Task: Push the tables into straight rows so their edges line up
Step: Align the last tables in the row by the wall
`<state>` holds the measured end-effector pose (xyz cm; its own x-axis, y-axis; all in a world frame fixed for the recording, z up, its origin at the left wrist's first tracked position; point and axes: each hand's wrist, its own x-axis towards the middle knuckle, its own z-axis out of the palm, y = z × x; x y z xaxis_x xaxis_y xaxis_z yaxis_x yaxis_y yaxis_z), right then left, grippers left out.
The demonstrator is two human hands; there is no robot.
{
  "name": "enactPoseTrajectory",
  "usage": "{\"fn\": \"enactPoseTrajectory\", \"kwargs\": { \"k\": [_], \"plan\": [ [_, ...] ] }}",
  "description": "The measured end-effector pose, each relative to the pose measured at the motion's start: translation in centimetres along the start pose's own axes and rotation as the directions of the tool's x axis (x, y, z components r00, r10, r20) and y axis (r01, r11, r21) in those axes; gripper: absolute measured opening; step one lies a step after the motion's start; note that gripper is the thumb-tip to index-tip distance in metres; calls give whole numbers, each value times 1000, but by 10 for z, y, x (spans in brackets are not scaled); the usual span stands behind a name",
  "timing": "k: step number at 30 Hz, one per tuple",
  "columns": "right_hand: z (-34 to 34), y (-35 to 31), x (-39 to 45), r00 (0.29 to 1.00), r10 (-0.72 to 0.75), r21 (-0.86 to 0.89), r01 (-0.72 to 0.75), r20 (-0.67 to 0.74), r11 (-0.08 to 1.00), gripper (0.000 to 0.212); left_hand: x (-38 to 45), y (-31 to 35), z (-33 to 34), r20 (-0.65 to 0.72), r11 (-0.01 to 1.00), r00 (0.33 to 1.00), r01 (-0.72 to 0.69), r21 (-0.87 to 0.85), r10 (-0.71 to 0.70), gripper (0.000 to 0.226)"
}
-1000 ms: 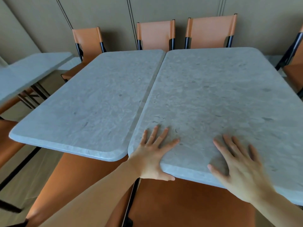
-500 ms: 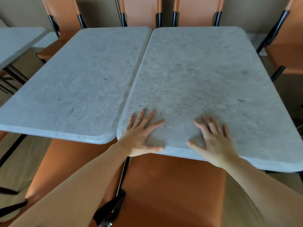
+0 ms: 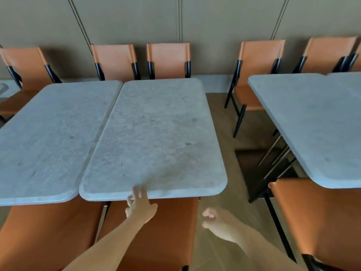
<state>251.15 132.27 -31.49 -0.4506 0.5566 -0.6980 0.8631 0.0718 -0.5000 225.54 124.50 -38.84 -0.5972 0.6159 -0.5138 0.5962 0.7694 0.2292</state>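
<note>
Two grey stone-topped tables stand side by side in front of me. The right table [image 3: 156,137] lies close against the left table [image 3: 52,137], and their near edges sit almost level. My left hand [image 3: 139,207] is at the right table's near edge, fingers straight, the fingertips just at the rim. My right hand [image 3: 219,222] hangs off the table over the floor, fingers loosely curled and holding nothing. A third grey table [image 3: 316,124] stands apart at the right.
Orange chairs with black frames line the far wall [image 3: 168,59]. Two orange chair seats [image 3: 156,231] sit tucked under the near edges. Another orange chair [image 3: 320,218] stands at the lower right. A strip of wooden floor [image 3: 234,153] separates the right table from the third table.
Both hands have come back off the right table's top; the left stays at its near edge, the right hangs free. The view has pulled back and swung right, revealing the third table.
</note>
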Motion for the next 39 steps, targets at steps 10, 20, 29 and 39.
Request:
{"fn": "enactPoseTrajectory", "kwargs": {
  "k": [10,20,29,39],
  "plan": [
    [-250,109,-120,899,-56,58,90,-434,994,39,-125,271,-38,-98,563,975,-195,-803,199,46],
    [-308,44,-108,790,-461,97,538,-404,838,33,-139,301,-106,-422,462,892,-447,-766,163,28],
    [-398,-15,-1,723,-531,81,622,-442,779,40,-30,341,-156,-477,388,878,-454,-802,42,25],
    [-461,-103,142,798,-538,-45,547,-272,836,41,81,356,-192,-377,389,919,-308,-868,-113,23]
  ]
}}
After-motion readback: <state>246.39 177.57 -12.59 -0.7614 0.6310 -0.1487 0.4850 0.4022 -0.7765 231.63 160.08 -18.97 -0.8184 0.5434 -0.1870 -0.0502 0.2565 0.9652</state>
